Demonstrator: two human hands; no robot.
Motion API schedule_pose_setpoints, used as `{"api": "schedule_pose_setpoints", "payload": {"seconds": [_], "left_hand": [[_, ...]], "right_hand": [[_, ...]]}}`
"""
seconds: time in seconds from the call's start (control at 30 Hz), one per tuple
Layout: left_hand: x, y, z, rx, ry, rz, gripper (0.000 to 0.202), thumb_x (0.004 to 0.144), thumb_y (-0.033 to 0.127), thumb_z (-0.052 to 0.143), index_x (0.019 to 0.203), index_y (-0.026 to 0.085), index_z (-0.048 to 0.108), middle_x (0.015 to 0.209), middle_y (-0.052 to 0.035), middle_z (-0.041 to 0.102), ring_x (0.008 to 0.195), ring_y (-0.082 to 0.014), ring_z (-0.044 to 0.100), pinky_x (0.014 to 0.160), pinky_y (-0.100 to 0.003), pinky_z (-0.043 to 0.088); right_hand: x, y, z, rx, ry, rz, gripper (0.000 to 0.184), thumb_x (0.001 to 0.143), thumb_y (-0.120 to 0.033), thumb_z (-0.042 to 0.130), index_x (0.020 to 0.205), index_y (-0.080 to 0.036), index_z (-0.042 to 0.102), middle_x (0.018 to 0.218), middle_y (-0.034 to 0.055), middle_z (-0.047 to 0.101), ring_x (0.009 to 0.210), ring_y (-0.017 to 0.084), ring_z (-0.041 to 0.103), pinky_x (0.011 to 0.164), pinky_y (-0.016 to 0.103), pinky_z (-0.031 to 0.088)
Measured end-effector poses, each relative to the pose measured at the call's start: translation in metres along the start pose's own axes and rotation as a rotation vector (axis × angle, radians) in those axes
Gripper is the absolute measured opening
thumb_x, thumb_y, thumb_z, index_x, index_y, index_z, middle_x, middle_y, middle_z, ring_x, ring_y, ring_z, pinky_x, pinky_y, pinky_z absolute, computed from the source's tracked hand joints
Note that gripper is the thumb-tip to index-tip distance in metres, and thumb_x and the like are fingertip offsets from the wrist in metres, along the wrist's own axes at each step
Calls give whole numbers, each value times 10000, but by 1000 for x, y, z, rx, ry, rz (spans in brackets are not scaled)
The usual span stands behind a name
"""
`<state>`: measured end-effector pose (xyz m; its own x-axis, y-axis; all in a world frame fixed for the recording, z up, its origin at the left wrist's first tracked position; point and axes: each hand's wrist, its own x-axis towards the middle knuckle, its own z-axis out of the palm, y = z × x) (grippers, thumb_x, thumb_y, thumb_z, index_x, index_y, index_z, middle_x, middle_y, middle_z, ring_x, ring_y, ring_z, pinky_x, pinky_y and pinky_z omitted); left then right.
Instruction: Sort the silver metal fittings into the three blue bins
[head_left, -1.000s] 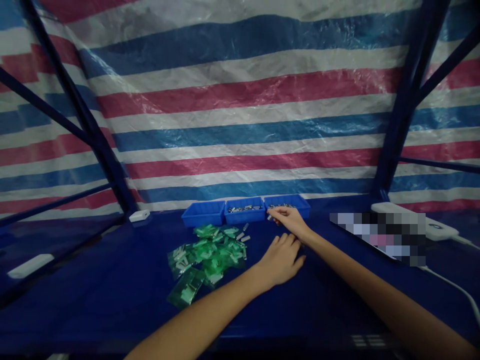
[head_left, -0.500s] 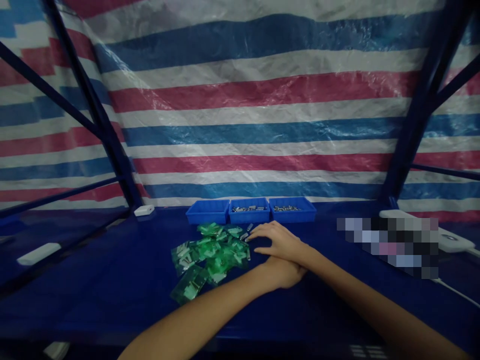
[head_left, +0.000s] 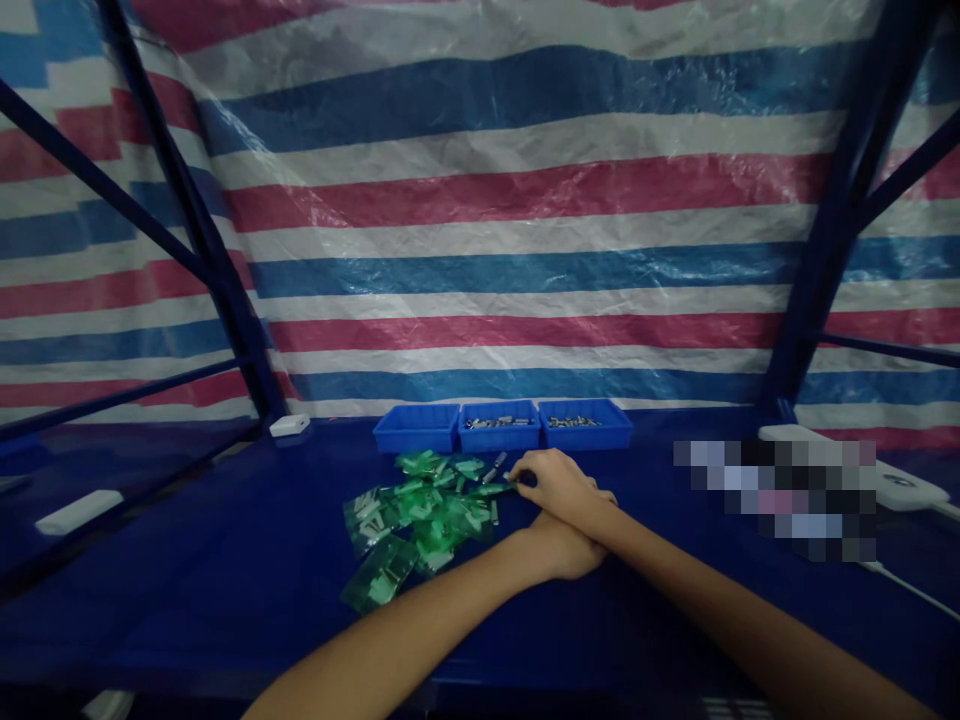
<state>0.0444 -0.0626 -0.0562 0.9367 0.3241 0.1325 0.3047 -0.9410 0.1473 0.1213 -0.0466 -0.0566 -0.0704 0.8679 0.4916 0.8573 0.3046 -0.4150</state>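
A pile of small green plastic bags (head_left: 427, 515) with pale and metallic pieces inside lies on the blue table. At the pile's right edge, my right hand (head_left: 559, 482) pinches one small green bag (head_left: 491, 490) by its corner, between thumb and forefinger. Crossed beneath the right wrist, my left hand (head_left: 566, 548) rests low near the tabletop. Its fingers are mostly hidden, so their state does not show. Small metal cylinders (head_left: 495, 466) lie beside the bags, just left of the right fingertips.
Behind the pile stand three blue bins: the left bin (head_left: 416, 432) shows no contents, while the middle bin (head_left: 499, 436) and right bin (head_left: 589, 437) hold small metal parts. A white device (head_left: 911, 490) with a cable and a blurred-out object sit at right. White boxes (head_left: 289, 426) lie leftward.
My right hand's fingers have gone from spread over the pile's edge to pinched on a green bag, whose corner is now lifted toward them. The left hand stays about where it was.
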Motion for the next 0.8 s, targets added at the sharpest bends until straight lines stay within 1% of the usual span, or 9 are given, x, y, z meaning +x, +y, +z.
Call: {"api": "schedule_pose_setpoints", "payload": {"seconds": [0.13, 0.23, 0.33, 0.4, 0.53, 0.6, 0.67, 0.73, 0.8], "left_hand": [[1, 1, 2, -33, 40, -18, 378, 865, 261, 373, 1226, 212, 475, 1261, -94, 498, 1151, -235, 447, 1008, -429, 317], [0, 1, 5, -67, 42, -53, 415, 861, 268, 382, 1266, 218, 454, 1308, -98, 473, 1196, -253, 420, 1028, -454, 284], [-2, 0, 9, -83, 33, -71, 470, 861, 274, 384, 1328, 226, 402, 1389, -92, 401, 1263, -280, 353, 1050, -484, 239], [-4, 1, 11, -105, 47, -84, 495, 866, 286, 378, 1357, 229, 370, 1418, -83, 369, 1276, -293, 337, 1057, -488, 230], [-8, 3, 12, -154, 94, -75, 509, 872, 293, 371, 1375, 215, 361, 1378, -76, 429, 1248, -308, 377, 1051, -464, 269], [-9, 4, 11, -161, 108, -69, 509, 869, 291, 376, 1374, 222, 368, 1356, -73, 457, 1233, -318, 392, 1043, -472, 282], [-10, 4, 9, -164, 110, -78, 514, 856, 282, 402, 1367, 223, 384, 1350, -74, 467, 1235, -338, 389, 1037, -492, 291], [-10, 4, 9, -172, 120, -81, 518, 840, 274, 434, 1356, 237, 401, 1343, -67, 477, 1238, -354, 388, 1032, -515, 297], [-10, 3, 9, -179, 129, -82, 524, 836, 272, 446, 1357, 252, 397, 1346, -57, 475, 1242, -356, 387, 1037, -527, 287]], "right_hand": [[-5, 7, 6, 141, 66, 0, 160, 746, -214, 621, 808, -330, 711, 724, 7, 684, 737, 217, 613, 640, 326, 474], [-6, 2, 5, 187, 44, -16, 174, 779, -230, 584, 840, -335, 708, 682, 10, 675, 698, 205, 612, 618, 313, 469], [-5, -5, -2, 185, -50, -75, 186, 783, -233, 568, 888, -303, 706, 744, 7, 693, 695, 180, 624, 658, 297, 473], [-4, -9, -8, 193, -117, -151, 229, 797, -243, 553, 979, -291, 683, 830, -5, 706, 743, 164, 639, 740, 299, 469], [-5, -13, -17, 228, -166, -218, 379, 782, -341, 603, 1158, -299, 583, 921, -18, 710, 903, 166, 634, 894, 341, 412], [-5, -15, -19, 237, -189, -194, 485, 696, -401, 687, 1159, -300, 582, 884, -21, 713, 890, 174, 638, 878, 337, 424], [-5, -19, -21, 243, -215, -175, 559, 605, -405, 754, 1133, -302, 601, 864, -20, 713, 860, 185, 644, 840, 326, 445], [-5, -22, -22, 245, -230, -170, 552, 578, -371, 774, 1105, -321, 617, 858, -22, 713, 853, 194, 645, 823, 320, 450], [-4, -22, -21, 248, -237, -176, 526, 598, -344, 760, 1103, -335, 615, 836, -31, 711, 857, 191, 644, 838, 321, 442]]}}
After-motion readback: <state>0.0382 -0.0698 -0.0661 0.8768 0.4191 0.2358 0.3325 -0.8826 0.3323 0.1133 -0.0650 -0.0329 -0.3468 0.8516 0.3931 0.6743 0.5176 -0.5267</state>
